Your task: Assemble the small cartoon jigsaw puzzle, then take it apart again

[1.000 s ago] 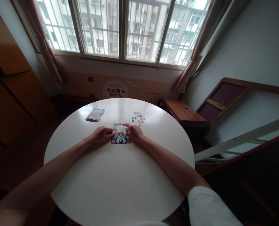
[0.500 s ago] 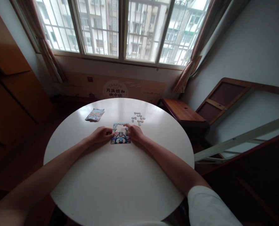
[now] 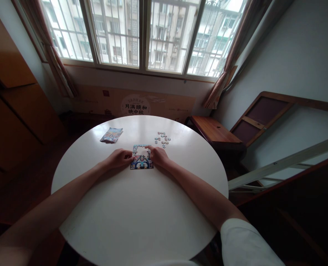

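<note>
Across the far side of the room, I see a wide, pale-framed glass window point(image 3: 119, 37) with bars outside and apartment buildings beyond. At far left rises a tall orange-brown wooden cabinet point(image 3: 17, 114). Nearer the middle is a round, glossy white desk point(image 3: 136, 218), and by its far right edge sits a low reddish-brown wooden bench point(image 3: 216, 130). Two bare forearms reach over the desk from the near side, a white short sleeve point(image 3: 245, 240) showing on the right. The left hand point(image 3: 119, 158) is loosely curled, its fingertips at the left edge of a small, rectangular, multicoloured jigsaw puzzle point(image 3: 142, 164). The right hand point(image 3: 158, 156) lies along the right edge, index finger stretched over the far right part. I cannot tell whether either grip has closed on anything (the fingers hide too much). The puzzle lies flat on the desk between both hands, a blue-and-white cartoon figure in its near half, a whitish gap in its far half. Far left of it lies a colourful, printed, flat packet point(image 3: 112, 135); far right, small pale loose jigsaw pieces point(image 3: 165, 143) form a scattered cluster.
</note>
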Motion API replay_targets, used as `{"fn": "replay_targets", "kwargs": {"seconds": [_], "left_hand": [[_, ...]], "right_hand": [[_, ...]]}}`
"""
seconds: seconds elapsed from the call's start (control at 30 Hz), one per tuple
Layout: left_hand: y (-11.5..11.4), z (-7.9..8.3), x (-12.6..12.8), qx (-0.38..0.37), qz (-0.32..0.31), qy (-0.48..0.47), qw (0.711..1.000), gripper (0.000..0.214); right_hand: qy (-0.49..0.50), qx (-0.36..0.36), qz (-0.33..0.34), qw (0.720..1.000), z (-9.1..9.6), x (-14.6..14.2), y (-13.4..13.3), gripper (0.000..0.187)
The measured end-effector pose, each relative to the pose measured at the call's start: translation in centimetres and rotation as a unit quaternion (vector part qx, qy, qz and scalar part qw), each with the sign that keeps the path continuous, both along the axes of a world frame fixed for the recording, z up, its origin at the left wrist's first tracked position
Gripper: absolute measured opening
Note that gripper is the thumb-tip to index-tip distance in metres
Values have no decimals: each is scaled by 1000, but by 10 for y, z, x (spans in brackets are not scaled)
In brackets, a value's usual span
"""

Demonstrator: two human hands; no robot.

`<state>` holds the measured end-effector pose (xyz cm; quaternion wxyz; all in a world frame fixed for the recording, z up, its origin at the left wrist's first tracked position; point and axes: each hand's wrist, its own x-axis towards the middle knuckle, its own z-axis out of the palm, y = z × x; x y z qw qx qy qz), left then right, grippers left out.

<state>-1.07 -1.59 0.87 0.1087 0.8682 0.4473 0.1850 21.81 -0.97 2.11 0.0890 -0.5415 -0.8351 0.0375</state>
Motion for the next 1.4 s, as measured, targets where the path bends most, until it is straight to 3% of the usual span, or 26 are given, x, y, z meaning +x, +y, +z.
{"fn": "replay_targets", "kwargs": {"seconds": [0.97,1.4], "left_hand": [[1,-2,-1,2,-4,-8,1000,41],[-3,4,2,-3,-6,-17,1000,40]], "right_hand": [[-2,7,4,1000,-1,1,1,51],[-8,-3,-5,1000,2,0,-1,51]]}}
